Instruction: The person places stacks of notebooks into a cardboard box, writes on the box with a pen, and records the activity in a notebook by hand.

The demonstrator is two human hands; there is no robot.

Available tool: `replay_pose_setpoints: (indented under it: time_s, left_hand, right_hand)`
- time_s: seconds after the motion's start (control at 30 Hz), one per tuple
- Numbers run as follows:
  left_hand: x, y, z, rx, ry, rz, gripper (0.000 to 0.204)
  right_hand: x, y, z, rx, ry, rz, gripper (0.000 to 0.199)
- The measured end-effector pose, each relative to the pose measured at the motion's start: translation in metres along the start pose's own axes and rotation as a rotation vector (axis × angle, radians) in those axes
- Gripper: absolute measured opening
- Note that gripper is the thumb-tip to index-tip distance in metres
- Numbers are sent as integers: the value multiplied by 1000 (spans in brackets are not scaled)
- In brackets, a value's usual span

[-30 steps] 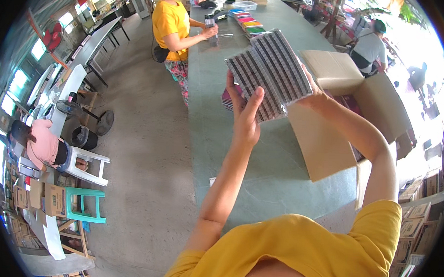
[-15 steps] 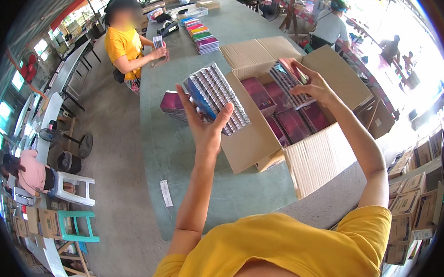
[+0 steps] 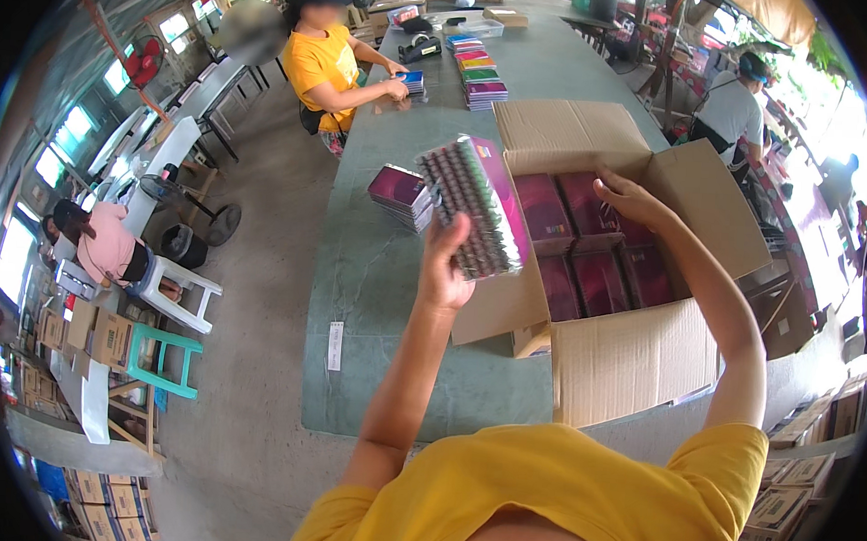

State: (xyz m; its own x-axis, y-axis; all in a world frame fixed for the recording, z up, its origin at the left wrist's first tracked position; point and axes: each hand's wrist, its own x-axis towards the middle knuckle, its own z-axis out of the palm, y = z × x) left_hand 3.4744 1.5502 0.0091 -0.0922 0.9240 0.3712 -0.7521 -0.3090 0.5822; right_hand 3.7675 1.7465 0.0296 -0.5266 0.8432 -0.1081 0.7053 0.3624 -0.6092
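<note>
My left hand (image 3: 445, 271) grips a thick stack of spiral-bound notebooks (image 3: 477, 212) by its lower edge, holding it tilted above the left flap of an open cardboard box (image 3: 633, 361). Inside the box lie magenta-covered notebooks (image 3: 580, 248) in rows. My right hand (image 3: 625, 197) reaches into the box with fingers spread, resting on the top of those notebooks and holding nothing.
A small pile of magenta notebooks (image 3: 398, 194) lies on the long green table (image 3: 374, 297) left of the box. A seated person in a yellow shirt (image 3: 328, 68) handles notebooks at the far end beside coloured stacks (image 3: 476, 74). Another person (image 3: 731, 114) stands at the right; plastic stools stand left.
My view has swung down and right, bringing the box closer. The notebook stack in my left hand has come nearer the box, and my right hand has let go of it and moved into the box.
</note>
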Motion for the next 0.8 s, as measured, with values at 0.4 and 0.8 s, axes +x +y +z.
replay_pose_setpoints:
  time_s: [0.4, 0.8]
  left_hand:
    - [19, -35, 63, -301, -364, -197, 69]
    - [33, -7, 41, 536, 376, 242, 77]
  right_hand:
    - [-121, -131, -1, 612, 221, -520, 100]
    - [-55, -31, -31, -537, 536, 165, 99]
